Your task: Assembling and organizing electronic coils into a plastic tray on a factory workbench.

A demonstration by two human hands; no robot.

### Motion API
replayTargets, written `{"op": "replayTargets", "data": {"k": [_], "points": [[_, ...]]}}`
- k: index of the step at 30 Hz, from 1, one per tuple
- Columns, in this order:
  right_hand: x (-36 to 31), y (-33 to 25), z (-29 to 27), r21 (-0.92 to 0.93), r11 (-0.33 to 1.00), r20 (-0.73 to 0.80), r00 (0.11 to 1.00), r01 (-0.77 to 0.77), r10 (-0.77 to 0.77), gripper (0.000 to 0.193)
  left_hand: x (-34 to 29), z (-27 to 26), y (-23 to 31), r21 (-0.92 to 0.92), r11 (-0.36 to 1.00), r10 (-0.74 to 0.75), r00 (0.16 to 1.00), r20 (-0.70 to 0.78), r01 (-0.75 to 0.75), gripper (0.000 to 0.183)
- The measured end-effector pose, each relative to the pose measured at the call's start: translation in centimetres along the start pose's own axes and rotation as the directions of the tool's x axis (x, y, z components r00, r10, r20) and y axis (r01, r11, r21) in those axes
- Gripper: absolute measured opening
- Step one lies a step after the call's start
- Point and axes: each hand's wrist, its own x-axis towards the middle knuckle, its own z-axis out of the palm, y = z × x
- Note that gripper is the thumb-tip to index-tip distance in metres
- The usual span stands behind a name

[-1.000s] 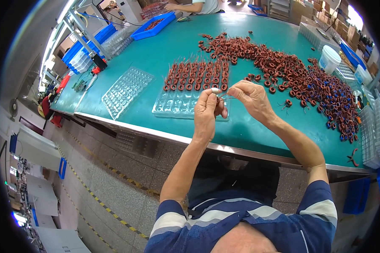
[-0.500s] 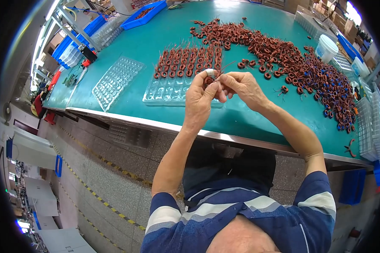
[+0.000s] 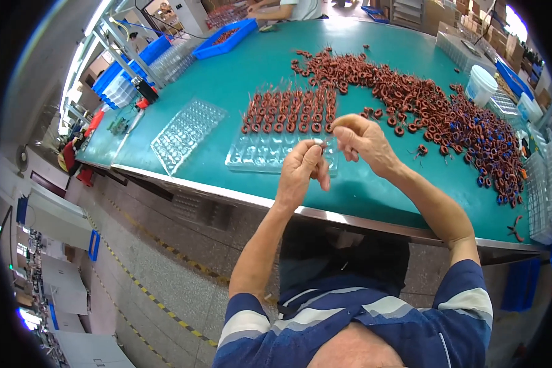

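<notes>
Both my hands are raised over the near edge of a clear plastic tray (image 3: 236, 158). My left hand (image 3: 300, 168) is closed in a pinch, with a light wrap on one fingertip. Between its fingers sits a small copper-wound ring coil, mostly hidden by them. Just to the right, my right hand (image 3: 367, 146) has its thumb and forefinger pressed together; whatever they grip is too small to name. Rows of upright ring coils (image 3: 288, 110), leads pointing up, fill the tray's far part, while bare pockets show in the near part.
A long heap of loose coils (image 3: 405, 92) spreads to the right, some with blue parts. Another clear tray (image 3: 187, 135) lies left. Red-handled pliers (image 3: 516, 230) rest near the right edge. Farther off are a white tub (image 3: 481, 84), a blue bin (image 3: 227, 42) and a co-worker's arm (image 3: 276, 12).
My hands have drawn slightly apart, the right one lifting away from the left. The coil, visible between them before, is now mostly covered. The view has shifted, bringing a co-worker in at the top.
</notes>
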Motion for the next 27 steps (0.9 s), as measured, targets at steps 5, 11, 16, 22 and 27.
{"op": "replayTargets", "data": {"k": [5,11,16,22,27], "points": [[-0.2,0.1,-0.2,0.029,0.998,0.020,0.998,-0.055,0.055,0.024,0.1,0.0,0.0,0.059,0.998,-0.025,1.000,0.004,0.025,0.055],[0.0,0.0,-0.6,0.111,0.971,0.056,0.977,-0.211,0.206,0.023,0.0,0.3,1.1,0.261,0.958,0.100,0.992,0.074,-0.116,0.029],[-1.0,-0.4,0.3,-0.078,0.997,-0.022,1.000,0.015,-0.017,0.020,0.0,0.1,1.0,0.260,0.966,-0.022,0.998,0.060,0.006,0.020],[-1.1,-2.7,0.7,-0.255,0.944,0.032,0.978,0.208,-0.207,0.017,-0.2,0.7,0.8,-0.043,0.997,0.065,0.995,0.082,-0.061,0.023],[-0.8,-2.4,0.2,-0.134,0.981,0.095,0.987,0.139,-0.127,0.019,-0.3,0.5,0.7,0.043,0.989,0.139,0.989,0.043,-0.141,0.029]]}}
